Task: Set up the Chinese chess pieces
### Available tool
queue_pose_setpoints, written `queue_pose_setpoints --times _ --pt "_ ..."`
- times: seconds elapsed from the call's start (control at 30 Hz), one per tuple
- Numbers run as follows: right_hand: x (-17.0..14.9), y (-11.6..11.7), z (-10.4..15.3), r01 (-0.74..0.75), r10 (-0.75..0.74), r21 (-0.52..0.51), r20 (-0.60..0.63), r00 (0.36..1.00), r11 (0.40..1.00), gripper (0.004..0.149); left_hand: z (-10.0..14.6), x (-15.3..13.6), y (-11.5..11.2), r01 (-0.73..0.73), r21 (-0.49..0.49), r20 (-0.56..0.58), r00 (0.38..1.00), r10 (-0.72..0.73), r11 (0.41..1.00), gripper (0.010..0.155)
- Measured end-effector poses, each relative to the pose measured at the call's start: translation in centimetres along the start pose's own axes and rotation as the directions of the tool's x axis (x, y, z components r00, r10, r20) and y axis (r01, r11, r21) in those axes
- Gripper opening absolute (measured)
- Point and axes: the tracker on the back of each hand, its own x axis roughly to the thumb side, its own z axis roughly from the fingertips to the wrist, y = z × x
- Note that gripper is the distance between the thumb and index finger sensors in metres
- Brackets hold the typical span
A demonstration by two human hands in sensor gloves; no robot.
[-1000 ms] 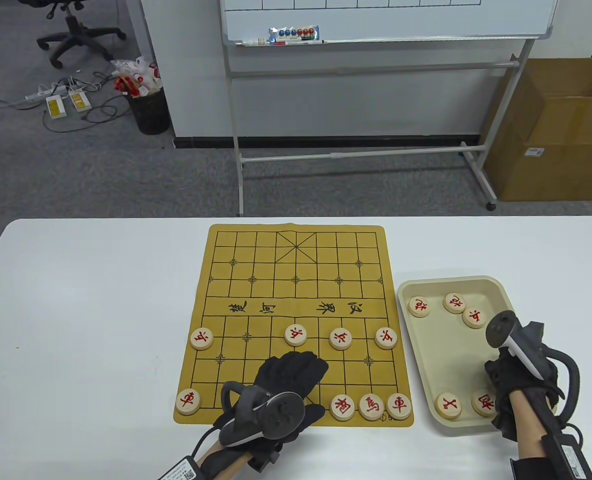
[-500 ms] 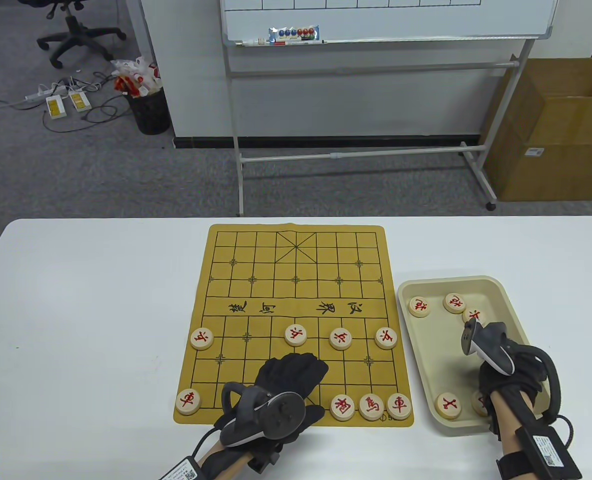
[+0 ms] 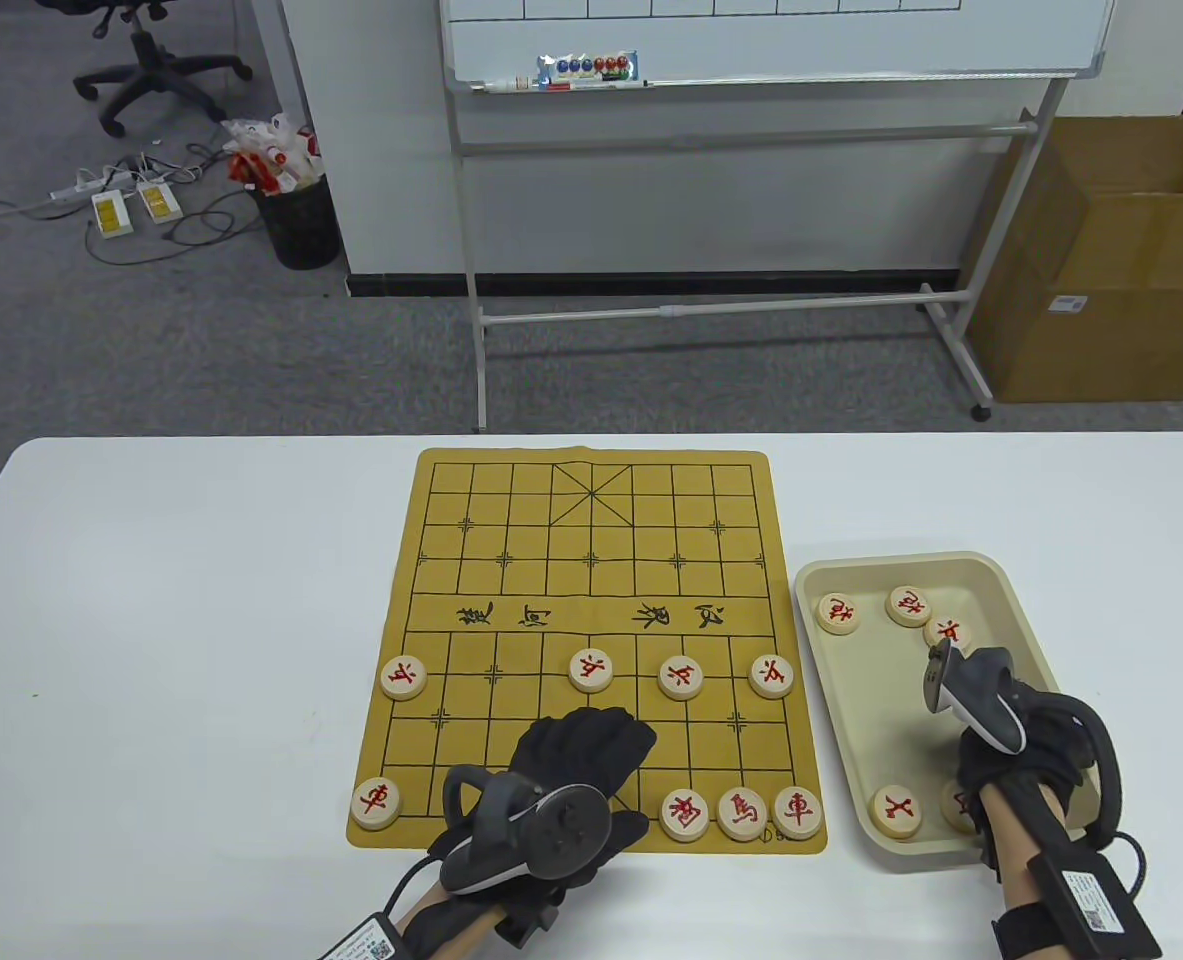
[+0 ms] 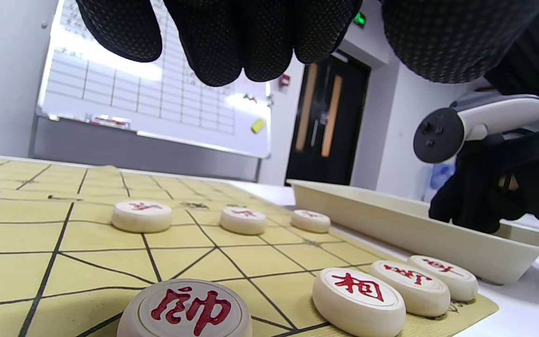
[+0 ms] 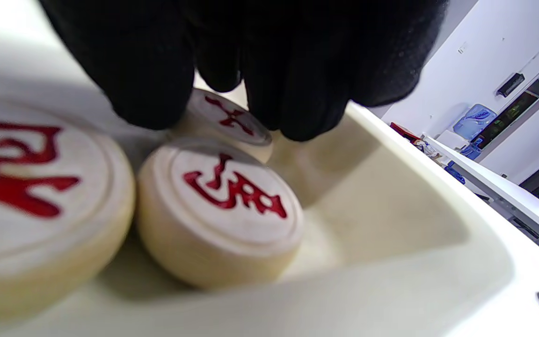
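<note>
At the lower right of the table view, the right hand (image 3: pixel 1011 770) reached into the shallow cream plastic tray (image 3: pixel 816 640), its fingertips (image 5: pixel 152 89) closing around a round pale wooden chess piece with a red character (image 5: pixel 225 117), seemingly pinching its edges. A clean lift would want the neighbouring disc (image 5: pixel 222 210), which sat touching or nearly so, left undisturbed, so a straight upward pull looked best. Lower centre, the left hand (image 3: pixel 576 760) hovered with loosely curled fingers, grasping nothing, over the yellow mat board (image 3: pixel 591 560), just above the red general piece (image 4: pixel 185 311). Placed pieces lined the board's near rows. The white counter (image 3: pixel 171 620) stood before a whiteboard (image 3: pixel 771 30) and a cardboard box (image 3: pixel 1111 270).
</note>
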Motion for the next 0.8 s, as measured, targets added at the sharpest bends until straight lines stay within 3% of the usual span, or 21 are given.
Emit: queue_pose_setpoints --times 0.8 --pt "0.1 0.31 -0.25 0.041 -0.042 0.022 0.073 0.996 0.999 0.067 -0.02 0.13 -0.15 0.003 -0.003 0.001 1.0 -0.003 1.0 0.079"
